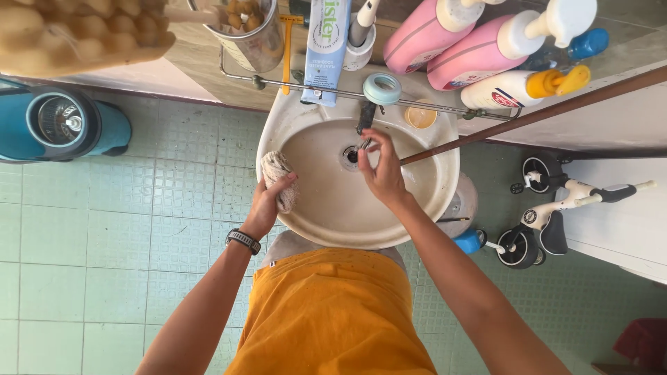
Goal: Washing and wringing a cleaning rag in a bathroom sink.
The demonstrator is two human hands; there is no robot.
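Head view: left hand (267, 201) grips a beige crumpled cloth (279, 179) at the left rim of the round cream washbasin (316, 226); right hand (381, 170), fingers pinched, touches the metal drain (351, 156); basin looks stained, wiping seemingly barely begun.

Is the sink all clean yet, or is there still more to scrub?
Not finished. The sink bowl looks stained brownish. The left hand presses a cloth on the rim, while the right hand reaches toward the tap over the drain. No water running that I can see, so scrubbing and rinsing seem left.
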